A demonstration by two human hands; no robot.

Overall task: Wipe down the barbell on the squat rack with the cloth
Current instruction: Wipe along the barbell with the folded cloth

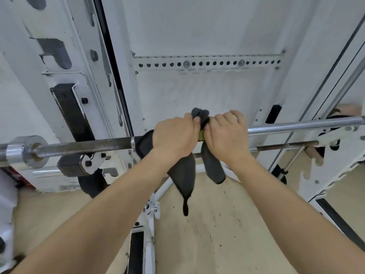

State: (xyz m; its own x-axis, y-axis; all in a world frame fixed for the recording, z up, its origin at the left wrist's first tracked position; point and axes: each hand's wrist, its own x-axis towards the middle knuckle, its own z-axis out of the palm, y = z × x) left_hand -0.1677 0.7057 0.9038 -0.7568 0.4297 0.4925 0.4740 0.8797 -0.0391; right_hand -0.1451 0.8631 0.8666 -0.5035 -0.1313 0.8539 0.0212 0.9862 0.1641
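Note:
A steel barbell [85,145] lies across the white squat rack [65,80] from left to right, with a knurled dark stretch on the left and a shiny stretch [296,126] on the right. A dark grey cloth [182,173] is draped over the bar's middle, its ends hanging down. My left hand [173,135] grips the cloth around the bar. Close beside it, my right hand [227,133] grips the cloth too. A bunch of cloth [199,114] sticks up between my thumbs. The bar under my hands is hidden.
A rack hook [79,165] carries the bar at the left, beside the bar's collar [29,150]. A perforated white strip [209,63] crosses the back wall. A thinner rod [284,146] runs below the bar on the right. White base tubes [152,214] lie on the beige floor.

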